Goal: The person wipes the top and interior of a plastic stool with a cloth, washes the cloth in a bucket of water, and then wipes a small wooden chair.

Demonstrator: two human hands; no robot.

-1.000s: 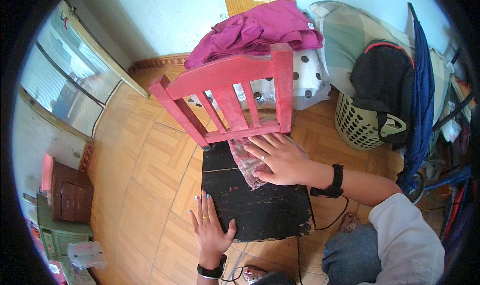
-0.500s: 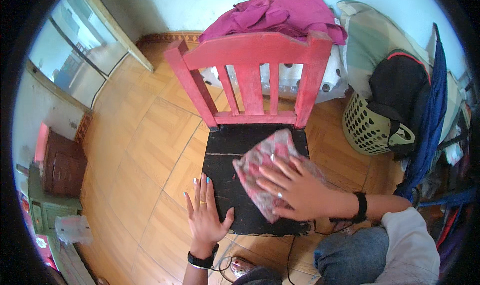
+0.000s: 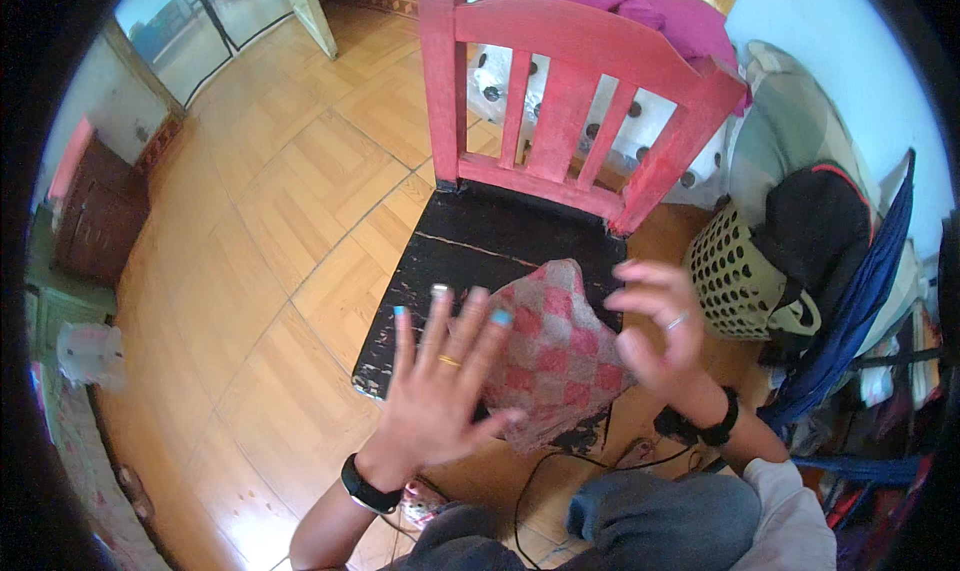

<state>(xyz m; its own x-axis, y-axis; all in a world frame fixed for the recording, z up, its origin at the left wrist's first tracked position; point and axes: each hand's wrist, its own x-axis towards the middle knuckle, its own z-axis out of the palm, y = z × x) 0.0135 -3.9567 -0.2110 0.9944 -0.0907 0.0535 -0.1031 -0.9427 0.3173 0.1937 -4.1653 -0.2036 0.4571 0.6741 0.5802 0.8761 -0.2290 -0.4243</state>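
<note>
A wooden chair with a red slatted backrest (image 3: pixel 570 81) and a worn black seat (image 3: pixel 430 271) stands before me. On the right part of the seat lies a red-and-grey checked cloth (image 3: pixel 560 356), spread out and slightly rumpled. My left hand (image 3: pixel 435 401), fingers spread, hovers over the seat's near left part and overlaps the cloth's left edge in view. Just beyond the cloth's right edge is my right hand (image 3: pixel 660 331), raised with its fingers apart and curved, holding nothing.
At the right, a cream perforated laundry basket (image 3: pixel 740 281) holds a black bag (image 3: pixel 820 221). Blue fabric (image 3: pixel 850 301) hangs beside it. Behind the chair lies a magenta cloth (image 3: pixel 650 11). A brown cabinet (image 3: pixel 95 201) stands far left, and a dark cable (image 3: pixel 600 464) runs below the seat.
My right hand has let go of the cloth and lifted to its right. My left hand has risen off the seat's left edge and moved inward. The chair now appears turned and higher in view.
</note>
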